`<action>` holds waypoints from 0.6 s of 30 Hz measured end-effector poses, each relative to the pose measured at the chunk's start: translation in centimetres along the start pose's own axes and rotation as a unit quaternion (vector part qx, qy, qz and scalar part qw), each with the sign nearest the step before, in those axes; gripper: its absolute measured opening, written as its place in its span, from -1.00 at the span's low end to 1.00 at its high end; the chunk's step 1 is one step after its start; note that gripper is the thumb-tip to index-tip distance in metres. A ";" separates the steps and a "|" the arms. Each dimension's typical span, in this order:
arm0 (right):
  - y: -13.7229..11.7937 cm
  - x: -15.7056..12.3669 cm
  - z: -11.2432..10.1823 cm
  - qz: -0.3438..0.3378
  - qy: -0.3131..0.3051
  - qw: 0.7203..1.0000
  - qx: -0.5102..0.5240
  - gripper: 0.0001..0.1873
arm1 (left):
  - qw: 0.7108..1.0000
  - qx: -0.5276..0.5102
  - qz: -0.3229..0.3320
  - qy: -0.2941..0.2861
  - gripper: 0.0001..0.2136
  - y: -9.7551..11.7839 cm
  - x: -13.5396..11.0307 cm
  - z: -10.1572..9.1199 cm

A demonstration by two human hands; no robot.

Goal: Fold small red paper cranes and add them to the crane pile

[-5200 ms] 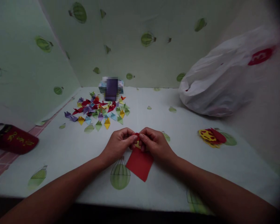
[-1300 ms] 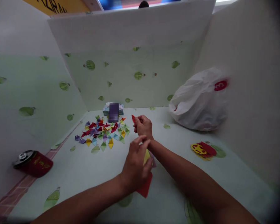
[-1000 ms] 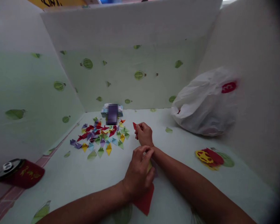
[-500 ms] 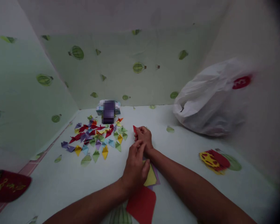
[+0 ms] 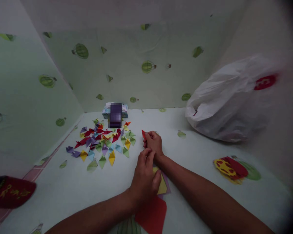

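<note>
My right hand [image 5: 153, 143] pinches a small piece of folded red paper [image 5: 143, 134], its pointed tip standing out to the left of the fingers. Close in front of it, my left hand [image 5: 147, 174] is half open, fingers loosely bent and thumb apart, with nothing visible in it. The left fingertips overlap the right wrist in view; whether they touch is unclear. Under and beside my left hand lie yellow paper sheets [image 5: 163, 186] with purple edges showing. A red paper sheet [image 5: 152, 214] lies nearer to me, partly covered by the left hand and forearm.
Many small folded paper pieces [image 5: 104, 141] in several colours spread over the left of the table. Behind them is a patterned box [image 5: 125, 111] with a blurred-out dark object before it. On the right are a white plastic bag [image 5: 224, 104] and red and yellow cut-outs [image 5: 230, 169]; a red object [image 5: 14, 191] sits at left.
The whole scene has shifted slightly rightward as the camera turned a little. Both hands keep nearly the same pose, and the right still grips the folded red paper.
</note>
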State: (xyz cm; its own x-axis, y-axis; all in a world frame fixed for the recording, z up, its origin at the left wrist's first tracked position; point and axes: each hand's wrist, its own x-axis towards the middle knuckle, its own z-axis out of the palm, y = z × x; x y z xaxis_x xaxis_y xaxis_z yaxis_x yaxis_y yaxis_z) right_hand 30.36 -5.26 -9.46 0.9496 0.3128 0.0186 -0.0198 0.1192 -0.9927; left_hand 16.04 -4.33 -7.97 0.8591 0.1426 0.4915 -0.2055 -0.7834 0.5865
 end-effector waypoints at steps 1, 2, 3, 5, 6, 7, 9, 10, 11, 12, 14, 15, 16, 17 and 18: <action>0.0 0.0 0.0 0.003 0.001 1.000 0.000 -0.71 | 1.000 -0.002 0.009 -0.005 -0.48 0.1 -0.1 0.0; 0.0 0.0 0.0 0.005 0.003 1.000 0.000 -0.72 | 1.000 -0.004 0.023 -0.012 -0.50 0.2 -0.1 -0.1; 0.0 0.0 0.0 0.005 0.004 1.000 0.000 -0.72 | 0.999 -0.006 0.039 -0.019 -0.52 0.1 -0.1 -0.1; 0.0 0.1 0.0 0.004 0.003 1.000 -0.002 -0.70 | 0.998 -0.001 0.054 -0.023 -0.51 -0.1 0.2 -0.2; 0.1 0.2 -0.1 0.003 0.002 1.000 -0.003 -0.69 | 0.998 0.006 0.052 -0.018 -0.49 -0.3 0.3 -0.2; 0.2 0.2 -0.1 0.001 0.000 1.000 -0.004 -0.68 | 0.999 0.014 0.043 -0.009 -0.46 -0.4 0.4 -0.2; 0.2 0.2 -0.1 -0.001 -0.001 1.000 -0.004 -0.66 | 1.000 0.022 0.021 0.005 -0.42 -0.4 0.3 -0.1; 0.2 0.1 0.0 -0.001 -0.001 1.000 -0.003 -0.66 | 1.000 0.019 0.013 0.004 -0.43 -0.2 0.2 0.0; 0.2 0.1 0.0 0.000 -0.001 1.000 -0.002 -0.66 | 1.000 0.014 0.010 -0.002 -0.44 0.0 0.1 0.0; 0.2 0.0 0.1 0.000 0.000 1.000 -0.001 -0.67 | 1.000 0.007 0.009 -0.012 -0.46 0.2 -0.1 0.0; 0.2 0.0 0.2 0.001 0.002 1.000 0.001 -0.68 | 0.999 -0.012 0.017 -0.028 -0.49 0.5 -0.2 0.0; 0.2 0.0 0.1 0.000 0.003 1.000 0.002 -0.69 | 0.999 -0.020 0.018 -0.031 -0.51 0.5 -0.1 -0.1; 0.2 0.1 0.1 -0.001 0.003 1.000 0.002 -0.69 | 0.999 -0.023 0.018 -0.028 -0.52 0.3 0.0 -0.1; 0.2 0.1 0.0 -0.003 0.002 1.000 0.002 -0.69 | 1.000 -0.018 0.013 -0.021 -0.52 0.1 0.2 -0.1; 0.2 0.2 0.0 -0.006 0.001 1.000 0.001 -0.70 | 1.000 -0.006 0.007 -0.009 -0.50 -0.1 0.4 -0.2</action>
State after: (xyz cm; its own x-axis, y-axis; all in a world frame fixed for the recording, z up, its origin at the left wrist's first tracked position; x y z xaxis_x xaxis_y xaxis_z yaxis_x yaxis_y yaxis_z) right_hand 30.55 -5.21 -9.70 0.9503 0.3099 0.0308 -0.0086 0.1248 -0.9921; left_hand 16.32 -4.09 -7.75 0.8642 0.1208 0.4885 -0.2237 -0.7773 0.5880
